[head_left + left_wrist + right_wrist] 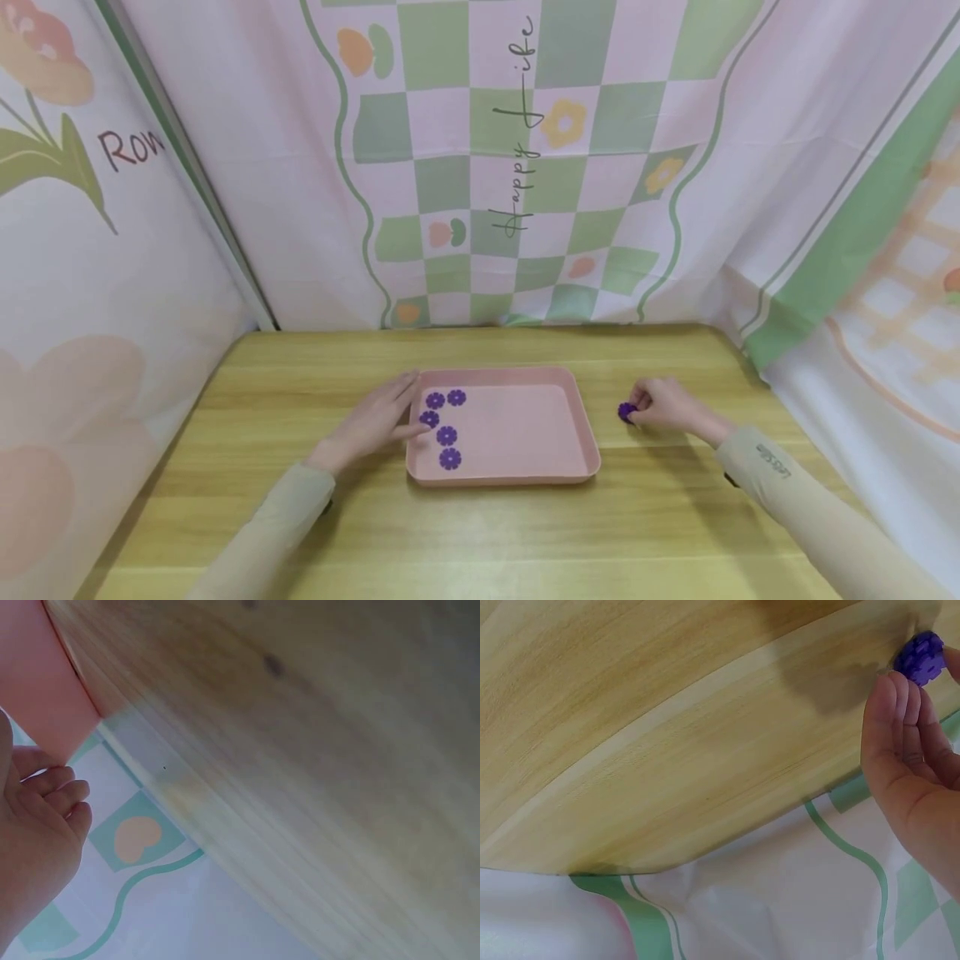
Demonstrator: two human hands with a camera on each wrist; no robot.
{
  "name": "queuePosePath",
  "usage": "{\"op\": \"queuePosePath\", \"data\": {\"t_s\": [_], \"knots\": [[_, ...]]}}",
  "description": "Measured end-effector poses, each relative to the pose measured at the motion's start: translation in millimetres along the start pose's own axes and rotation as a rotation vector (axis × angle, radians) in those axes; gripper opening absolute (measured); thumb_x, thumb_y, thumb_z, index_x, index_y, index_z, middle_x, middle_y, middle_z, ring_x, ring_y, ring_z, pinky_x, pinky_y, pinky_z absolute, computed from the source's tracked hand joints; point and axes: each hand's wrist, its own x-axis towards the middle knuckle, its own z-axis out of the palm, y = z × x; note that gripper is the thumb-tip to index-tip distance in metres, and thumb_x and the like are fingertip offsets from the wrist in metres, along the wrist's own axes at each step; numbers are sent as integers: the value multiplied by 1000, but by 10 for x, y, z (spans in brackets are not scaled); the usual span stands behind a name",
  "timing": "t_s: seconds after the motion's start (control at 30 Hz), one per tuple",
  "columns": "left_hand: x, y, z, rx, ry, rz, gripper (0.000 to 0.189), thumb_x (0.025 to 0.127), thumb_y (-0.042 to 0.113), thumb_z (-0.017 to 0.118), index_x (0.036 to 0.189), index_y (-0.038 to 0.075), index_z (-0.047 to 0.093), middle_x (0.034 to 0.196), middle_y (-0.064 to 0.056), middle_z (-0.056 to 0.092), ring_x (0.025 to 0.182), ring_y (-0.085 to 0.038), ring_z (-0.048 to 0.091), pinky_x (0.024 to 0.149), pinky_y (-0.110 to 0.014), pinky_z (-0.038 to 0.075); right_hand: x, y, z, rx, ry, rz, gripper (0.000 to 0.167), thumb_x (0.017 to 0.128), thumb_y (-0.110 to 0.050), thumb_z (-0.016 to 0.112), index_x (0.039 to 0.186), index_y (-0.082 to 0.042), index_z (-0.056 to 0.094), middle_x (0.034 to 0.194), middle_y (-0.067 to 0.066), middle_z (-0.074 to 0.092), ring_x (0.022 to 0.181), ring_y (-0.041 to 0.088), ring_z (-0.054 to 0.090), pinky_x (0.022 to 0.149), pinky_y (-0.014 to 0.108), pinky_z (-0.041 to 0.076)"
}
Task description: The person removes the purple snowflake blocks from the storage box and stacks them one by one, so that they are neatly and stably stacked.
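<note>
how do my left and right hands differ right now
Your left hand is at the left edge of the pink tray; your right hand is beyond its right edge. The right hand pinches a purple thing; the left hand stretches its thumb over the tray. Both emerge from pale sleeves.

Tray (510,429): plastic by its look, smooth, softly matt
Small discs (450,458): plastic-looking, low sheen
Tabletop (487,533): wood-grained, smooth, faint gloss towards the near side
Far curtain (510,183): printed cloth, matt, lightly creased
Sleeves (810,508): matt cloth, softly wrinkled
</note>
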Motion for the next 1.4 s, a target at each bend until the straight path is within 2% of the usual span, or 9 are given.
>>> {"op": "queuePosePath", "data": {"t_s": [0.67,0.93,1.13,1.4], "knots": [[-5,-3,-15,4,-10,3,88,93,53,61,154,-1,27,161,-23,27,149,-39,30,124,-55,27,-15,-9,-11,-21,6,-29,19,79,-11,78,87,1,65,80,8,71,72,13,64,62,24,55],[-4,-6,-11,2,-11,3,88,92,52,61,154,-1,27,161,-23,27,149,-39,30,124,-56,27,0,-41,-61,-25,18,-34,21,81,-17,78,88,-1,65,79,6,69,72,13,62,64,25,53],[-1,-7,-3,-3,-8,1,88,92,51,62,153,-1,27,161,-23,27,149,-39,30,124,-56,27,63,-166,-111,-30,24,-48,23,79,-14,78,91,1,66,81,7,70,74,14,64,66,27,57],[0,-9,-2,1,-14,-4,89,92,53,61,154,0,26,162,-22,26,150,-38,29,124,-55,27,145,-357,-152,-63,55,-121,19,78,-9,75,91,2,66,80,7,70,74,15,64,69,31,58]]}}
